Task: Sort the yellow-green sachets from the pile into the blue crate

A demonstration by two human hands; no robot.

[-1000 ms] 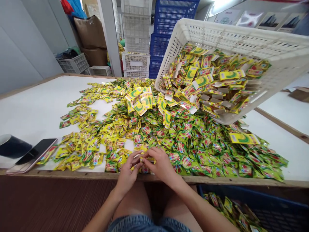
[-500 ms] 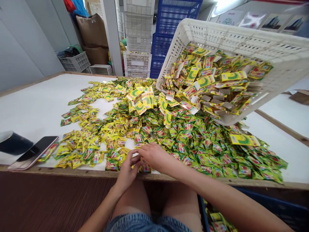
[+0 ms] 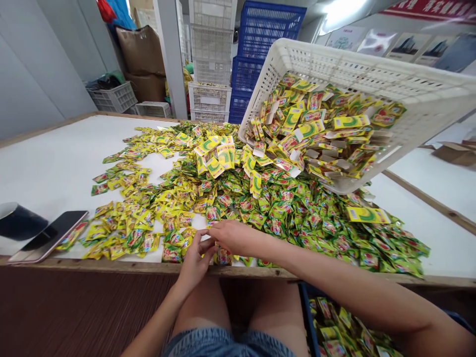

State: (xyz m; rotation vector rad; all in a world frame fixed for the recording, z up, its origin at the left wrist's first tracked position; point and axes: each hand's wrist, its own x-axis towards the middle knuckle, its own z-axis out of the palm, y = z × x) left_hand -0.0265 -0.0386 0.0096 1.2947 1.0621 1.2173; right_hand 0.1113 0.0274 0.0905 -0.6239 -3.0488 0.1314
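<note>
At the table's front edge, my left hand (image 3: 196, 257) has its thumb and fingers curled into a pinch. My right hand (image 3: 232, 238) reaches over from the right, and its fingertips meet those of the left. Whatever lies between the fingers is hidden behind the right hand. Small green sachets (image 3: 282, 213) are heaped just beyond and to the right of the hands. Yellow sachets (image 3: 145, 215) spread to the left. One sachet (image 3: 223, 257) lies just below the right hand at the table edge.
A tilted white basket (image 3: 334, 53) spills small yellow cartons (image 3: 223, 153) onto the heap. A phone (image 3: 52, 235) and a dark cup (image 3: 22, 221) stand at the left. Below the table, a blue crate (image 3: 311, 329) holds more sachets. Stacked crates (image 3: 210, 59) rise behind.
The view has shifted slightly, showing more of the blue crate below. My right forearm has tilted a little, while both hands stay together at nearly the same place.
</note>
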